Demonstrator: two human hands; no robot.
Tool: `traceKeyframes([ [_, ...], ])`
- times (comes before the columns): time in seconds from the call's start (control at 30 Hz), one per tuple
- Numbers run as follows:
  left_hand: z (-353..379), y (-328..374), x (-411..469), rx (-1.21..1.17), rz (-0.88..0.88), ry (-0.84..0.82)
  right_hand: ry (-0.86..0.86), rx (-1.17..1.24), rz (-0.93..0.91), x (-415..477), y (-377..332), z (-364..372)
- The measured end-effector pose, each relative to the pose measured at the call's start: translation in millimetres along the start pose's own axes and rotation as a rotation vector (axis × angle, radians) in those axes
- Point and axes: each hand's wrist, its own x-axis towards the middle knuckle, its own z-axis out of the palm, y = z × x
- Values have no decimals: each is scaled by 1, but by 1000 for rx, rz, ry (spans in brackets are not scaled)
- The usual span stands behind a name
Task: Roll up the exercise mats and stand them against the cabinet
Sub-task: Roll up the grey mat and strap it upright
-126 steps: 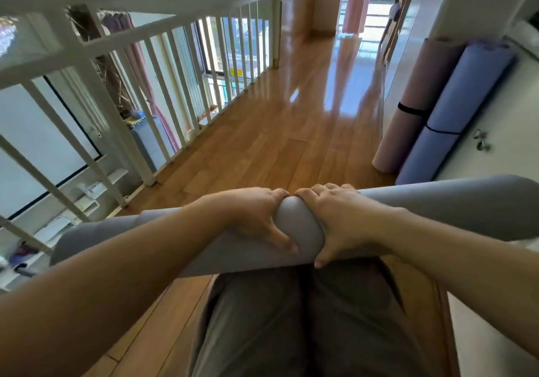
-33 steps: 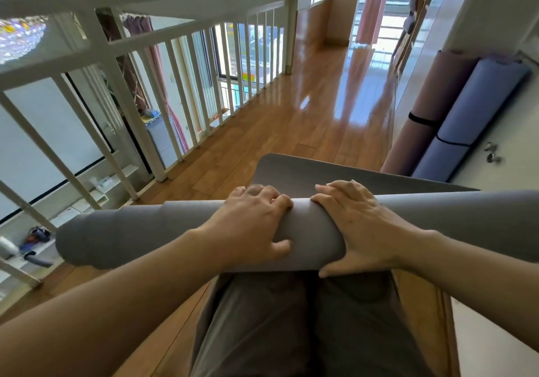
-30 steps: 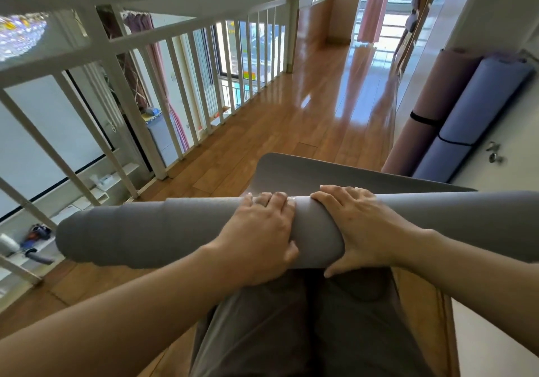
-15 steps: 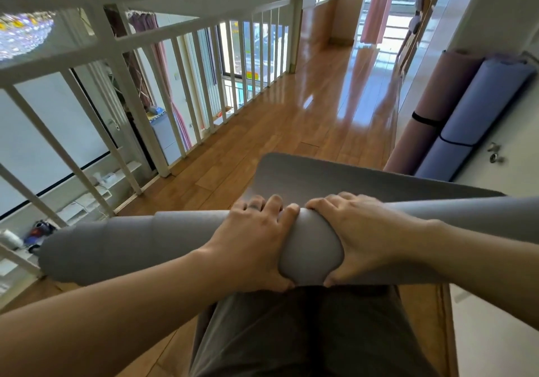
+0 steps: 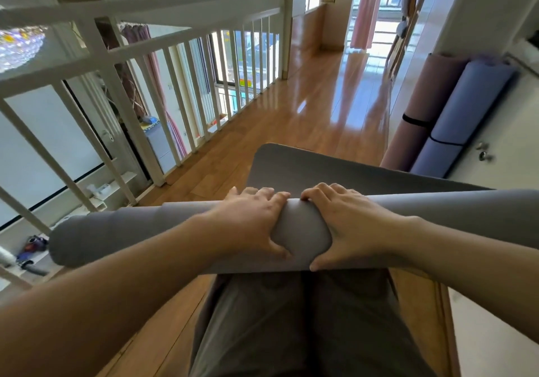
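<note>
1. Where the landing drops away at far left, a white railing [image 5: 140,64] fences the wooden floor [image 5: 320,108], its balusters running back toward bright windows.
2. Crosswise in front of me lies the gray mat [image 5: 116,231], wound into a thick roll that spans nearly the whole frame. Its left end pokes out toward the railing (the right end runs off the picture's edge).
3. My left hand [image 5: 250,225] grasps the roll near its middle, fingers hooked over the top and thumb pressed into the near side.
4. Beyond my knuckles, the mat's loose end [image 5: 320,169] lies flat on the floor, not yet wound in, its rounded corner pointing away from me.
5. My right hand [image 5: 347,225] clasps the roll just beside the left, fingers curled over the top and thumb tucked low on the near side. The two hands sit close but apart.
6. Below them, my gray trousers [image 5: 291,318] fill the bottom of the frame.
7. At right, a pink mat [image 5: 423,108] and a lavender mat [image 5: 466,105], each rolled and cinched with a dark strap, stand touching side by side at a tilt, the lavender one against the white cabinet [image 5: 513,149].
</note>
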Motion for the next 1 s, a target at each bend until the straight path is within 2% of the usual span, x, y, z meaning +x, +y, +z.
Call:
traceKeyframes([
  [0.13, 25, 10, 1, 90, -5, 123, -51, 76, 31, 13, 6, -8],
  [0.23, 23, -2, 9, 29, 25, 190, -103, -114, 59, 14, -2, 0],
  [0.33, 14, -10, 20, -24, 37, 130, -35, -244, 89, 14, -9, 17],
  [0.43, 5, -14, 31, -55, 1, 48, 37, -218, 83, 25, 0, 14],
  [0.5, 6, -8, 30, 15, -33, 28, 41, -195, 70, 28, 4, 10],
  [0.57, 16, 2, 23, 98, -46, 81, 41, -195, 54, 27, 6, 9],
  [0.73, 13, 6, 5, 96, -27, 192, 7, -209, 5, 18, -4, -7],
  [0.83, 11, 11, -14, 101, 25, 160, -46, -176, -29, 1, -16, -13],
  [0.93, 16, 17, -23, 70, 67, 59, -112, -80, -40, -13, -21, -3],
  [1.0, 14, 12, -19, 26, 74, 16, -49, -20, -60, -17, -15, 6],
])
